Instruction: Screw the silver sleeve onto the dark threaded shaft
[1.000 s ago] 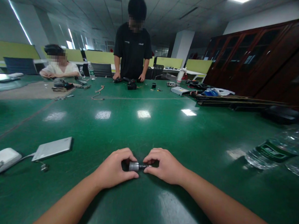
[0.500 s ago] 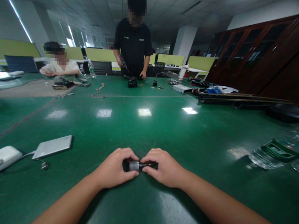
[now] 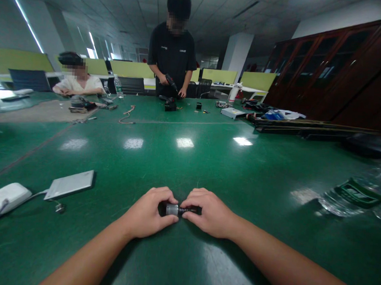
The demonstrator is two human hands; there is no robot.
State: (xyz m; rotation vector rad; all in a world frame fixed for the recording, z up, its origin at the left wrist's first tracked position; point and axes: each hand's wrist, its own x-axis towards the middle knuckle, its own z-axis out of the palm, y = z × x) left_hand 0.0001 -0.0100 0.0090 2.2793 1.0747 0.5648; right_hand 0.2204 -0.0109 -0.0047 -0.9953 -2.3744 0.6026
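Close in front of me, a small grey metal cylinder with a dark ridged shaft (image 3: 172, 209) lies level between my hands, just above or on the green table (image 3: 150, 161); I cannot tell which. The fingers and thumb of my left hand (image 3: 150, 211) are closed around the cylinder end. From the other side, my right hand (image 3: 207, 212) pinches the thin shaft. My fingertips nearly meet at the middle of the part. Whether the shaft is a screw or a spring is too small to tell.
To the left lie a silver flat box (image 3: 70, 184), a white power strip (image 3: 4, 202) and a small metal piece (image 3: 59, 208). Water bottles (image 3: 351, 195) lie at right. Across the table, a standing person (image 3: 173, 55) holds a power drill (image 3: 172, 82); another person (image 3: 79, 84) sits at left.
The view has shifted slightly. My hands keep their grip on the metal part with almost no movement. Across the table, the standing person's drill has moved toward their other hand.
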